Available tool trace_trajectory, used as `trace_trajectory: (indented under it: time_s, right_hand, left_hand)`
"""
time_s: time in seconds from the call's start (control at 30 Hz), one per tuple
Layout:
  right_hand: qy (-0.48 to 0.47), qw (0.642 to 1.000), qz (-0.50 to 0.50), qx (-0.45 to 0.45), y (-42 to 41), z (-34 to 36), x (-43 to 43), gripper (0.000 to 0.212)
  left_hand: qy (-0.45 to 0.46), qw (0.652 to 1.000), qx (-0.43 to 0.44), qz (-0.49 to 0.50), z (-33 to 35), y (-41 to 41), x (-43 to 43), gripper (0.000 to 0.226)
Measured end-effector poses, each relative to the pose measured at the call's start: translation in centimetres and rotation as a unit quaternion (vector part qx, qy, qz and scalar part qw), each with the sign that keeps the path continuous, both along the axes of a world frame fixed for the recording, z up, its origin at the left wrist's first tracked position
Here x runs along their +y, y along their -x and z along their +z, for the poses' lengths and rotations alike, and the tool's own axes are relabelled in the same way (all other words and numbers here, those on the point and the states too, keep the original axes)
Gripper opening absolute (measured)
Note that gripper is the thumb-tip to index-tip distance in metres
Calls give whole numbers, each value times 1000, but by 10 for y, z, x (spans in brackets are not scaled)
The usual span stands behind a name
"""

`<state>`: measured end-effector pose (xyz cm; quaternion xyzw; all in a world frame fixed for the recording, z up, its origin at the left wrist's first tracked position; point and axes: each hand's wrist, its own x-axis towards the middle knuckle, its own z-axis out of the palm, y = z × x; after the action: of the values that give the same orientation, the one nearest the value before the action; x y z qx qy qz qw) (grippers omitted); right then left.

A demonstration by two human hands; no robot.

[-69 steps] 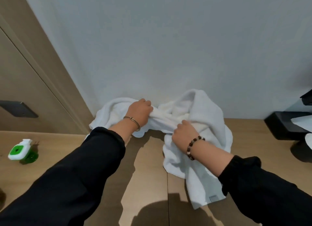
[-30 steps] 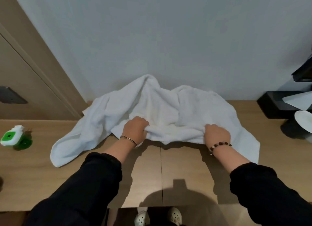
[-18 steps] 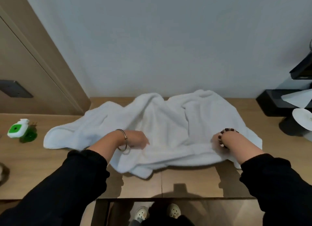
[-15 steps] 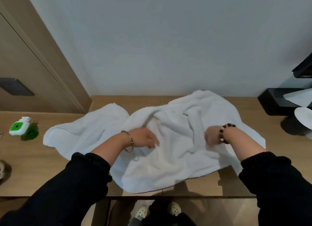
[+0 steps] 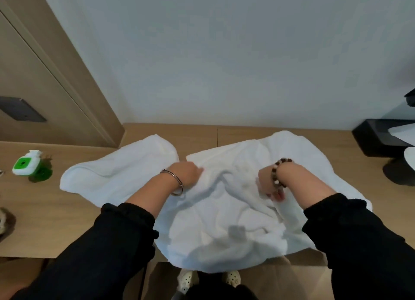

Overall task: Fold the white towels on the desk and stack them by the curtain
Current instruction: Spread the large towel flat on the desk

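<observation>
White towel (image 5: 224,221) rumpled across the desk (image 5: 56,221), near edge hanging off the front; 2 hands on it: left hand (image 5: 186,174) gripping a fold left of center, right hand (image 5: 267,183) curled, pinching cloth right of center; green-capped bottle (image 5: 29,167) at left.

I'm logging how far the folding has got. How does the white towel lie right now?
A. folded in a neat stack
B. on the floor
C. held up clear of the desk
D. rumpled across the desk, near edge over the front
D: the white towel lies rumpled across the desk, its near edge drooping past the front, with the left hand and right hand gripping its folds.
</observation>
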<state>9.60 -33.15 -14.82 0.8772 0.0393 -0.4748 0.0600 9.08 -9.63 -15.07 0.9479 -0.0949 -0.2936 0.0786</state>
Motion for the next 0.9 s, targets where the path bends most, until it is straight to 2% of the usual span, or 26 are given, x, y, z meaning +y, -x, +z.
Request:
trace_trajectory:
  time_s: [0.03,0.07,0.1,0.17,0.2,0.23,0.27,0.3,0.33,0.37,0.43,0.5,0.6,0.67,0.7,0.73,0.77,0.8,0.83,0.87,0.9]
  right_hand:
    - [-22,999,-5,-27,-9,7,4,10]
    - [-50,995,6,-82,-21,12,10,15]
    - [-95,980,15,-174,-33,10,16,23]
    - [-206,917,-32,-339,-52,3,34,28]
    - [-228,902,-38,-365,-57,-4,41,29]
    - [-222,915,-24,-338,-61,-14,48,31]
    - [-195,944,3,-268,-64,-29,51,41]
    - [-150,970,46,-185,-64,-45,51,58]
    - [-105,982,98,-120,-63,-57,50,75]
    - [-79,983,139,-91,-62,-66,46,86]
    - [-62,975,179,-114,-61,-77,39,92]
    - [-71,972,180,-129,-56,-81,38,77]
    - [-41,963,190,-184,-48,-78,37,34]
    - [-43,955,104,-274,-51,-67,22,24]
    - [-69,939,-11,-336,-56,-60,7,23]
    - [-103,896,-155,-403,-63,-51,-12,25]
    - [-125,829,-291,-460,-67,-40,-33,28]
    - [-129,762,-390,-502,-70,-32,-53,33]
    - [-114,725,-442,-516,-72,-27,-69,40]
    - [-80,735,-445,-506,-73,-24,-77,49]
    - [-36,770,-408,-489,-73,-23,-78,61]
  left_hand:
    - [-30,996,60,-52,-7,3,-2,43]
    - [-56,988,98,-108,-14,8,-6,38]
    - [-66,983,113,-132,-23,15,-9,34]
    - [-36,989,100,-104,-41,25,-13,28]
    - [-12,993,76,-90,-45,24,-12,27]
    - [0,996,49,-68,-48,21,-10,27]
    - [0,999,20,-44,-51,17,-7,28]
    - [-15,999,-14,-36,-55,11,-2,29]
    - [-37,997,-51,-47,-61,4,4,31]
    - [-66,992,-74,-74,-69,-1,10,38]
    - [-105,985,-82,-108,-80,-7,19,58]
    - [-112,985,-87,-98,-90,-7,26,67]
    - [-113,984,-98,-97,-95,-8,35,61]
    - [-113,984,-89,-103,-95,-8,43,59]
    - [-118,983,-87,-113,-94,-7,48,59]
    - [-128,981,-88,-120,-93,-7,52,60]
    - [-139,979,-89,-122,-91,-8,56,60]
    - [-143,979,-91,-115,-89,-8,58,59]
    - [-138,981,-94,-103,-86,-10,59,57]
    - [-117,985,-93,-91,-84,-11,57,55]
    - [-78,991,-80,-74,-82,-12,54,54]
